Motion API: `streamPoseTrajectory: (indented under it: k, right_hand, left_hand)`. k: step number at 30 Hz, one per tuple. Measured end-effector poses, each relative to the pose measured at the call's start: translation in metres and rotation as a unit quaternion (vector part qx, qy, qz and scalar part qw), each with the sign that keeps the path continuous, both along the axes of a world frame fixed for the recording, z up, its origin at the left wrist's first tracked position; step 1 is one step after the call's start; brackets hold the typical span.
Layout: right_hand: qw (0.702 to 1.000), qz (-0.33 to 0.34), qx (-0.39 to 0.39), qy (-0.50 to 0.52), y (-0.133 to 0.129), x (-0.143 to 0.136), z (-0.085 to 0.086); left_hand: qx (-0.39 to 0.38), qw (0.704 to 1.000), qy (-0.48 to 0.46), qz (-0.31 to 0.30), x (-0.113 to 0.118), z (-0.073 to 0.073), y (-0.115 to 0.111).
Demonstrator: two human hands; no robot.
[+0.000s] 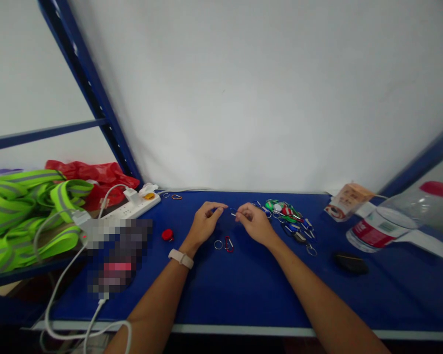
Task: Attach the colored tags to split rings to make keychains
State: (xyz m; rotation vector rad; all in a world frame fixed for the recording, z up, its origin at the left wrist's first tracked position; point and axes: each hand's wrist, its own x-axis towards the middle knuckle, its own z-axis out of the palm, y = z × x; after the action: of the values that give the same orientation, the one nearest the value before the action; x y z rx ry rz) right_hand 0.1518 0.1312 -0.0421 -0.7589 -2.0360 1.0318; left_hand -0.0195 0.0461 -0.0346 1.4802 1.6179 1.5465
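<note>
Over the middle of the blue table, my right hand (pixel 256 223) pinches a small blue carabiner (pixel 233 212) between thumb and fingers. Just left of it, my left hand (pixel 205 222) has its thumb and forefinger apart, with nothing visible between them. Below the hands lie a silver split ring (pixel 218 244) and a red carabiner (pixel 229 244). A red round badge reel (pixel 167 235) rests to the left. Beside my right hand spreads a pile of keychain parts (pixel 291 216), with green, red and blue carabiners, reels and rings.
Rightward are a black case (pixel 350 263), a plastic bottle (pixel 386 221) and an orange-and-white box (pixel 349 201). At left are a white power strip (pixel 133 211), cables, a blurred-out phone (pixel 120 260) and green reflective straps (pixel 25 211). An orange carabiner (pixel 176 196) lies near the wall.
</note>
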Motion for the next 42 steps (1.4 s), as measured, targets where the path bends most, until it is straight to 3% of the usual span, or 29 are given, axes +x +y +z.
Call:
streamPoseTrajectory:
  k: [9,17,21,25,28,34,42]
  right_hand:
    - [0.993,0.010,-0.093,0.067,0.001,-0.003,0.001]
    - [0.987,0.073,-0.133,0.061,-0.002,-0.005,-0.001]
    - [0.994,0.073,-0.081,0.007,-0.005,-0.003,0.000]
    - [0.991,0.051,0.073,-0.096,-0.013,0.000,0.006]
    - [0.975,0.046,0.142,-0.165,-0.017,0.002,0.011]
    - [0.944,0.044,0.162,-0.285,-0.019,0.003,0.010]
    - [0.955,0.047,0.120,-0.268,-0.020,0.001,0.010]
  left_hand:
    - [0.025,0.998,0.057,-0.016,0.004,0.003,-0.002]
    - [0.027,0.993,0.064,-0.099,0.007,0.006,-0.004]
    - [0.022,0.993,0.072,-0.088,0.007,0.007,-0.005]
    - [0.019,0.993,0.075,-0.086,0.007,0.006,-0.005]
    - [0.018,0.993,0.076,-0.086,0.007,0.005,-0.005]
    - [0.008,0.991,0.096,-0.091,0.010,0.005,-0.005]
    - [0.012,0.991,0.104,-0.085,0.011,0.006,-0.007]
